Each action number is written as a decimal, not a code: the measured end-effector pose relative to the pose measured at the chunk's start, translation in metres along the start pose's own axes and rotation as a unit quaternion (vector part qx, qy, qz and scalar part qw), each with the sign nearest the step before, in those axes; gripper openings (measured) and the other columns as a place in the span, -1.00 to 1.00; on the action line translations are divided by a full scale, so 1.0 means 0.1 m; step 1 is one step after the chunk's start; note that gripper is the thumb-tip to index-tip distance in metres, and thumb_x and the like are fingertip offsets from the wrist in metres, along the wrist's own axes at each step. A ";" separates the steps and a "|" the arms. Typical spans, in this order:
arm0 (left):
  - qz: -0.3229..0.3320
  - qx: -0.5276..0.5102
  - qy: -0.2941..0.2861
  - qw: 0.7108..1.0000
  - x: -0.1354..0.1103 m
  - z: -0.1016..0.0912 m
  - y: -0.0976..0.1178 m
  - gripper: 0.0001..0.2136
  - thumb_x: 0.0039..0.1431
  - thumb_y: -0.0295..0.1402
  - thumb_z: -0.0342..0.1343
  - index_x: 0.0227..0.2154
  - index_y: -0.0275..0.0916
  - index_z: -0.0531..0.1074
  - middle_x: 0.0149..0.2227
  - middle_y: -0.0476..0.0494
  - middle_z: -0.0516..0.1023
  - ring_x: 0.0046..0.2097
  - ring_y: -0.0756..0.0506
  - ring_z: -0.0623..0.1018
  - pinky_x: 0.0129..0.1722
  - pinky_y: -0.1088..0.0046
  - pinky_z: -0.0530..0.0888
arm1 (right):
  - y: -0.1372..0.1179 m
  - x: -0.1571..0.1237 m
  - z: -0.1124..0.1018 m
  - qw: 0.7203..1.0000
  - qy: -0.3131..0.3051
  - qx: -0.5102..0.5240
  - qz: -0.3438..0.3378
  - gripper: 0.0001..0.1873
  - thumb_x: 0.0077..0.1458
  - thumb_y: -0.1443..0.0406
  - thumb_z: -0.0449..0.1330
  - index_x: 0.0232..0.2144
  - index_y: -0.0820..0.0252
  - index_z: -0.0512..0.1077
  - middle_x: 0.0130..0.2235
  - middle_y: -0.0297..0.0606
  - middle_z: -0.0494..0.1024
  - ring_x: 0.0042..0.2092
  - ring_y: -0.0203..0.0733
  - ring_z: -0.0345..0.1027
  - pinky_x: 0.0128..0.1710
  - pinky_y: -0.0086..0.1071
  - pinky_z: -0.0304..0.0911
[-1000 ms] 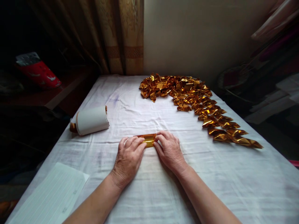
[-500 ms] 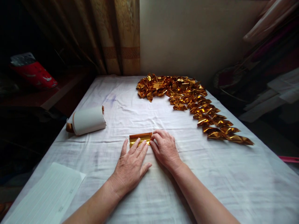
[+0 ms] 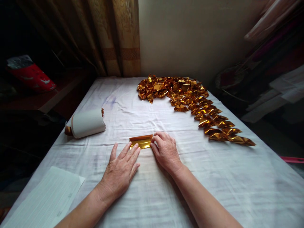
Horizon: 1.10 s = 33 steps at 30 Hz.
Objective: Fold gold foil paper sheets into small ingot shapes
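A folded strip of gold foil paper [image 3: 143, 142] lies flat on the white cloth, its far edge turned up in a darker band. My left hand [image 3: 122, 167] rests flat with fingers spread, the fingertips touching the near left edge of the strip. At the strip's right end, my right hand [image 3: 165, 151] is curled, with thumb and fingertips pinching that end. Several folded gold foil pieces [image 3: 180, 88] are gathered at the back of the table and run in a curved band down the right side.
A white roll [image 3: 87, 124] with gold foil showing at its ends lies at the left. Nearer me is a pale lined sheet [image 3: 47, 198]. The table [image 3: 213, 186] wears a wrinkled white cloth. A red container [image 3: 35, 77] sits on a side surface, and a curtain [image 3: 111, 38] hangs behind.
My left hand has slid left and toward me along the foil, uncovering more of its middle. My right hand stays at the right end. The whole view has shifted slightly.
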State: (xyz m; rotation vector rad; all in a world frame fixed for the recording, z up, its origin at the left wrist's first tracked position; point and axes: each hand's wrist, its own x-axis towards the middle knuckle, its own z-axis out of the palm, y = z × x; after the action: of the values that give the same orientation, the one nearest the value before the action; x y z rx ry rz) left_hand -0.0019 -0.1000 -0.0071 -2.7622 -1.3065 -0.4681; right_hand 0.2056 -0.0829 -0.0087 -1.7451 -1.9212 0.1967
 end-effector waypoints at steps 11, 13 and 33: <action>0.006 0.020 -0.003 1.000 -0.12 -0.05 -0.15 -0.61 0.39 -0.25 -0.18 0.17 -0.16 0.36 0.21 -0.10 0.42 0.25 -0.20 0.36 0.35 0.02 -0.15 | 0.03 0.00 0.02 1.000 0.003 0.005 -0.008 -0.97 0.20 0.32 0.18 -0.30 0.10 0.43 -0.08 -0.26 0.52 -0.03 -0.12 0.33 -0.06 -0.25 0.11; 0.005 0.021 0.003 1.000 -0.13 -0.04 -0.15 -0.60 0.40 -0.24 -0.19 0.17 -0.16 0.35 0.21 -0.11 0.42 0.25 -0.20 0.36 0.34 0.01 -0.13 | 0.03 0.00 0.03 1.000 0.005 0.007 -0.009 -0.97 0.20 0.32 0.17 -0.30 0.10 0.43 -0.09 -0.26 0.52 -0.03 -0.12 0.33 -0.05 -0.24 0.11; -0.008 0.011 0.024 1.000 -0.12 -0.04 -0.12 -0.62 0.37 -0.27 -0.16 0.14 -0.16 0.39 0.15 -0.15 0.49 0.23 -0.25 0.39 0.31 -0.08 -0.05 | -0.23 -0.20 0.04 0.965 -0.123 -0.007 -0.230 -0.47 0.33 0.15 -0.01 0.25 0.25 0.23 0.29 -0.13 0.28 0.32 -0.04 0.07 0.30 -0.08 0.01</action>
State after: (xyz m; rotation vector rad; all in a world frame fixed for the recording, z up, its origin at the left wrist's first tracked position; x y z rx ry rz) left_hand -0.0193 -0.1021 -0.0074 -2.7078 -1.3159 -0.5152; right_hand 0.1841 -0.1045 -0.0071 -1.2808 -2.4527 0.2367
